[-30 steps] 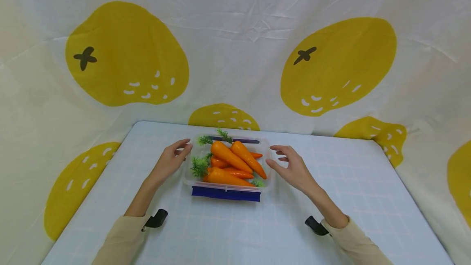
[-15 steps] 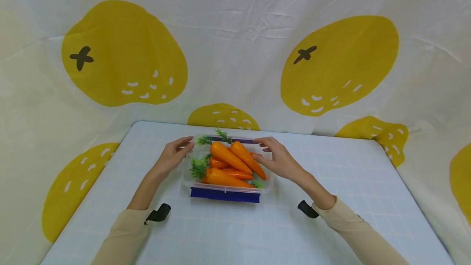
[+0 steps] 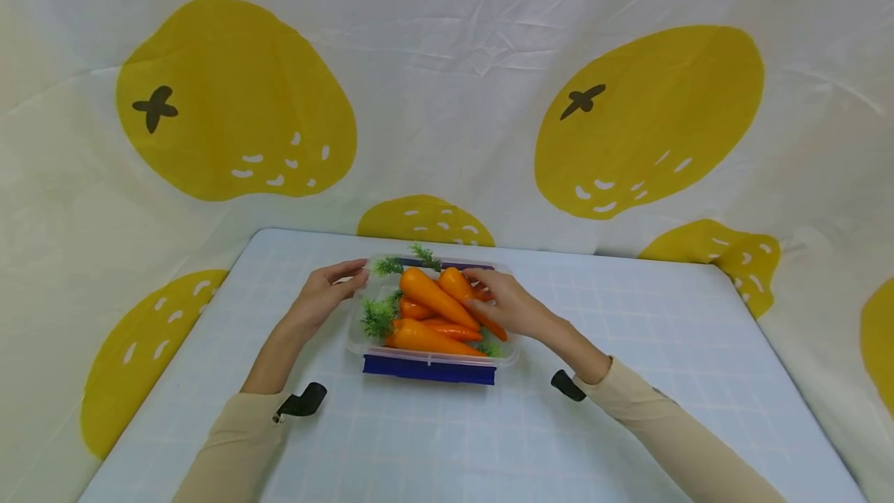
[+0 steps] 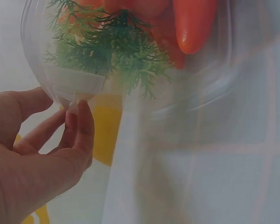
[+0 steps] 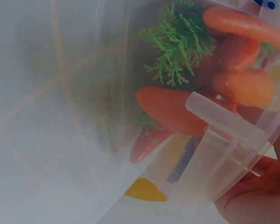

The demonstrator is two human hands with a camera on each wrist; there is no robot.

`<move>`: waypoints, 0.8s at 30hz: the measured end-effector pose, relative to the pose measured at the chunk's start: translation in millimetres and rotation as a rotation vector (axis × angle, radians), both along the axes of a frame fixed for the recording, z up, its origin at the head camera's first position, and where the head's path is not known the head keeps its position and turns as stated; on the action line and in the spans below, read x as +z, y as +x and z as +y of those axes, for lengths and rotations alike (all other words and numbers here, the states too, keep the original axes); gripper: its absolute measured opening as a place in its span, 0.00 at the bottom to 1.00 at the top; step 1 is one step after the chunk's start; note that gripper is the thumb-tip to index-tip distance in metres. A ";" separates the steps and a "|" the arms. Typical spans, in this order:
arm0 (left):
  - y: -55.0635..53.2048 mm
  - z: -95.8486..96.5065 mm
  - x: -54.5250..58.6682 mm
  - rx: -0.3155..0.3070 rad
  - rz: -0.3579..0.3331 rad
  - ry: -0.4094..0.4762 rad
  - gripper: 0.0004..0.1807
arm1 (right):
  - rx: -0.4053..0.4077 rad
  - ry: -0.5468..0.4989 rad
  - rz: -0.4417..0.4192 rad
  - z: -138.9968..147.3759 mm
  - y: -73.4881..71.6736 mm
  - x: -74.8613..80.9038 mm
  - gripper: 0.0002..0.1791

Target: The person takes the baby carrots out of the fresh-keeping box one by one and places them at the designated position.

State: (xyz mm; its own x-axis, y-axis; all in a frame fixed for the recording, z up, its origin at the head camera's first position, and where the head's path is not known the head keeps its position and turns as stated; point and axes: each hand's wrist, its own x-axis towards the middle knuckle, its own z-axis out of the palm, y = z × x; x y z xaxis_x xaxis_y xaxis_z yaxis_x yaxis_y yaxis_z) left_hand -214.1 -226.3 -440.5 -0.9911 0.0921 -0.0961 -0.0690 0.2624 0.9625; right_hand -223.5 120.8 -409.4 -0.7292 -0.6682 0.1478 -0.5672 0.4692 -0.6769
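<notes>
A clear plastic container [image 3: 510, 348] with a blue front latch flap [image 3: 429, 369] stands on the table, filled with several orange carrots and green leafy tops. My left hand [image 3: 317, 297] is at its left side. In the left wrist view, the thumb and fingertips of that hand [image 4: 46, 161] hold the container's edge by a clear side flap [image 4: 77, 80]. Inside the container, my right hand [image 3: 508, 303] grips the rightmost upper carrot [image 3: 455, 286], thumb below and fingers above. The container wall partly hides this hand [image 5: 256, 191] in the right wrist view.
Another large carrot [image 3: 431, 293] lies beside the gripped one, and a further carrot [image 3: 426, 338] lies along the front. Leafy tops [image 3: 378, 318] stick up at the left. The table [image 3: 670, 332] has a pale checked cover. A lemon-patterned cloth [image 3: 447, 115] hangs behind.
My right hand has moved left from outside the container, over its rim, and onto the upper right carrot. The left hand has come slightly closer to the left rim, touching it.
</notes>
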 end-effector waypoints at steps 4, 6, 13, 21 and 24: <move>-0.8 0.9 0.5 0.014 -0.008 -0.008 0.30 | -0.003 0.007 0.014 -3.7 -2.6 -2.7 0.25; -0.8 1.2 0.6 0.017 -0.009 -0.011 0.30 | -0.007 0.011 0.033 -4.8 -3.1 -3.4 0.25; -1.0 2.4 1.9 0.021 -0.007 0.000 0.30 | -0.011 0.026 0.067 -5.4 -4.9 -4.0 0.25; -0.1 4.0 1.5 0.036 -0.003 0.006 0.29 | -0.042 -0.019 0.051 -2.4 -4.9 0.7 0.27; 1.1 4.0 1.8 0.039 -0.011 -0.002 0.29 | -0.070 -0.038 0.039 0.5 -4.3 4.6 0.28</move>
State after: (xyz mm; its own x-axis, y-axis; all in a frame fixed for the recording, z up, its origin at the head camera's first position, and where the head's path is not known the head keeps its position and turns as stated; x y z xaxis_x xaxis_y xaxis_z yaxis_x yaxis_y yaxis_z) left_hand -213.1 -222.2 -438.7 -0.9928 0.0534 -0.1073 -0.0898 0.2613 0.9611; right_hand -227.7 121.2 -404.8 -0.7673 -0.6090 0.2011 -0.5600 0.4832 -0.6730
